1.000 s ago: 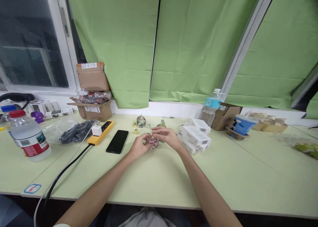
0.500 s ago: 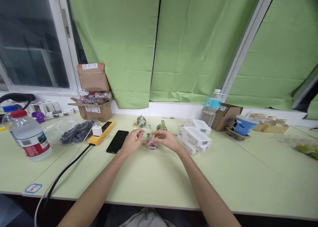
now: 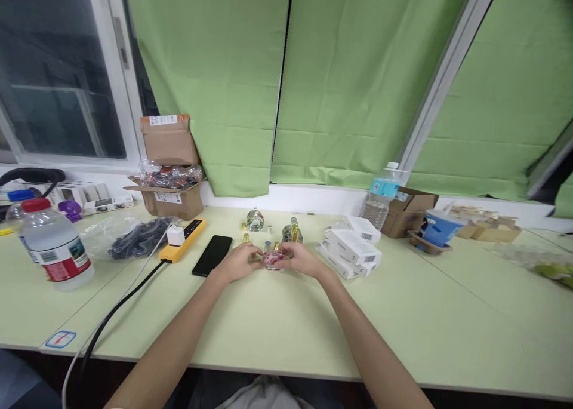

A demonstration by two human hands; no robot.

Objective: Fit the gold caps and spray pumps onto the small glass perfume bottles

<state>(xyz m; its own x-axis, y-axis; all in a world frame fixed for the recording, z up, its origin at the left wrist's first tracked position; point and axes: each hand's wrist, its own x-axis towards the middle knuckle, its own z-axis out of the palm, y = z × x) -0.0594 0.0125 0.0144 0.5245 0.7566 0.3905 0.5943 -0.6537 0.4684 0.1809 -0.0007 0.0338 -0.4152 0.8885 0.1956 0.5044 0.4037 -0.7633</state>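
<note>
A small round perfume bottle [image 3: 273,261] with pinkish contents and a gold neck stands upright on the table between my hands. My left hand [image 3: 239,262] is closed with its fingertips at the bottle's left side. From the right, my right hand [image 3: 304,260] grips the same bottle with thumb and fingers. Just behind it is a small greyish cap [image 3: 267,245]. A gold cap [image 3: 246,237] stands beyond my left fingers. Farther back sit a clear round glass bottle [image 3: 255,220] and, partly behind my right hand, more glass bottles with gold tops [image 3: 294,230].
Left of my hands lie a black phone [image 3: 212,255] and a yellow power strip [image 3: 182,242] with trailing cables. White boxes [image 3: 351,246] are stacked to the right, near a water bottle [image 3: 380,197] and a blue cup [image 3: 439,227]. An open carton [image 3: 172,199] stands back left.
Both hands have come down around the pink perfume bottle, the left moving right and lower. The gold cap behind my left hand now shows.
</note>
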